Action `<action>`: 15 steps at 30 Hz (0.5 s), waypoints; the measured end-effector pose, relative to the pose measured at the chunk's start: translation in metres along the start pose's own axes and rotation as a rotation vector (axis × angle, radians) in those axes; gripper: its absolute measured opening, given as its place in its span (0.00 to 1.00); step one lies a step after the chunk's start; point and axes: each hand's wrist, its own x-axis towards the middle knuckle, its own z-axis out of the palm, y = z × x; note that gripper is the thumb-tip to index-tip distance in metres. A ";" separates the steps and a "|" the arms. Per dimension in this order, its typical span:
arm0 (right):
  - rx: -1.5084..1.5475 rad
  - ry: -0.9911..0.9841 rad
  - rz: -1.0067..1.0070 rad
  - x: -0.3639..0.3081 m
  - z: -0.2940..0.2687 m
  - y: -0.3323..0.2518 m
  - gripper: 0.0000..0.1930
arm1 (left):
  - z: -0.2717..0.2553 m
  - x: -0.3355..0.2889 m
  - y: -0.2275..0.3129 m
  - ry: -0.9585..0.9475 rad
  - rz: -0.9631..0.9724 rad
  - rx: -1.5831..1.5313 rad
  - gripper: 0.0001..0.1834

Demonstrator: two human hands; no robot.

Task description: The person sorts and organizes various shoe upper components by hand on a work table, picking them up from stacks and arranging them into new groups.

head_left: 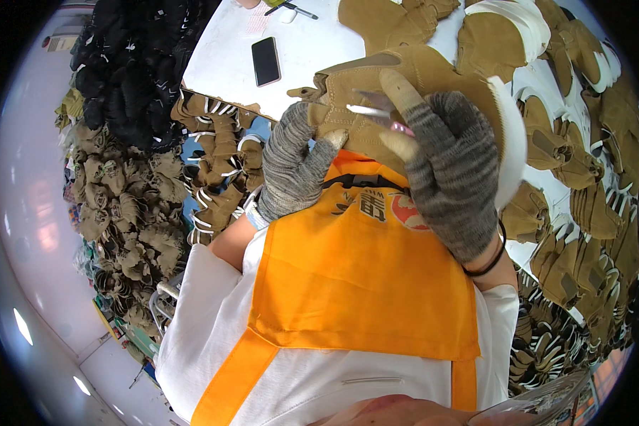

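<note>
A stitched tan suede piece [412, 71] with a white lining edge, much like a shoe upper, is held up in front of my chest. My left hand [298, 160], in a grey knit glove with bare fingertips, pinches its left edge between thumb and fingers. My right hand [451, 160], gloved alike, is over the piece's middle. Small metal snips [368, 111] with a bit of pink at the handle sit between its thumb and fingers. Their blades point left across the suede and are slightly blurred. The right palm hides most of the handle.
Beyond the piece is a white table [220, 53] with a phone [266, 62] and a dark pen [302, 11]. Similar tan pieces [547, 142] cover its right side. Black pieces [131, 71] and brown pieces [121, 213] are heaped at left. An orange apron [362, 284] covers my front.
</note>
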 end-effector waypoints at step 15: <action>0.022 -0.052 -0.044 0.004 0.011 0.005 0.19 | 0.001 0.002 -0.009 -0.016 0.142 -0.001 0.24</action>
